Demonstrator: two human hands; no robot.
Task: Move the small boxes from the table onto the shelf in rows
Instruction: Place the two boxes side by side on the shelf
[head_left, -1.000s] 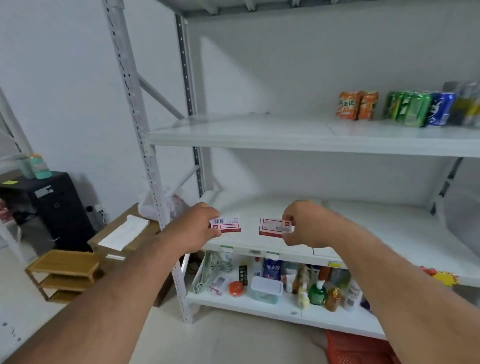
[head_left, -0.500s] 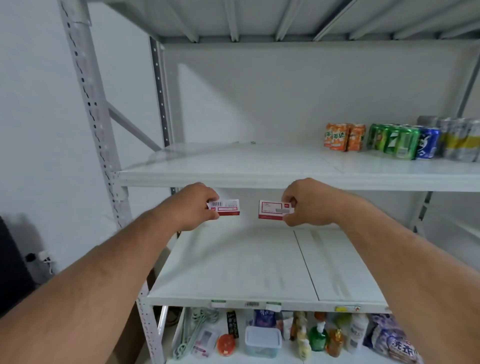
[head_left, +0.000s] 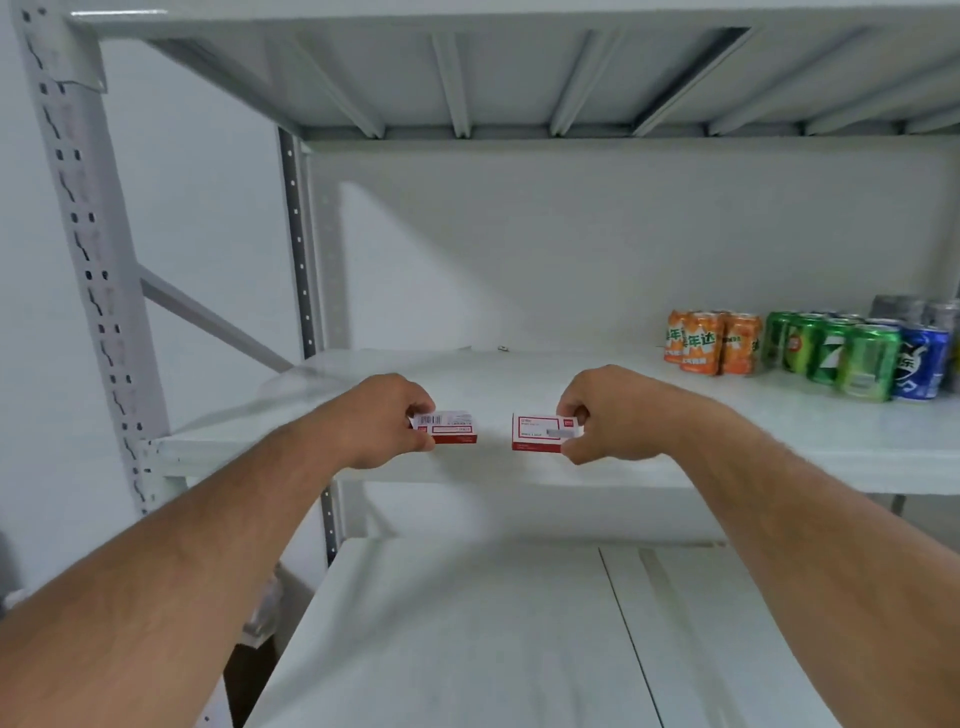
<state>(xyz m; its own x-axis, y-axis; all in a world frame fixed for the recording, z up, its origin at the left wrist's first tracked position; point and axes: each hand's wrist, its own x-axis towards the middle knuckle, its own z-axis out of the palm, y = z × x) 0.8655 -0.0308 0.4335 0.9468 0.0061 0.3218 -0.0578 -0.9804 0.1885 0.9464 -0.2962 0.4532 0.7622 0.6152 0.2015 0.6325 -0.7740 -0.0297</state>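
Hands raised boxes to upper shelf; fingertips hidden.

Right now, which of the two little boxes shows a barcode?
The box in the left hand: a barcode sits on its top face. The box in the right hand shows only red-framed print.

We pinch a box in each hand, left box and right box, over the shelf; cans stand far right.
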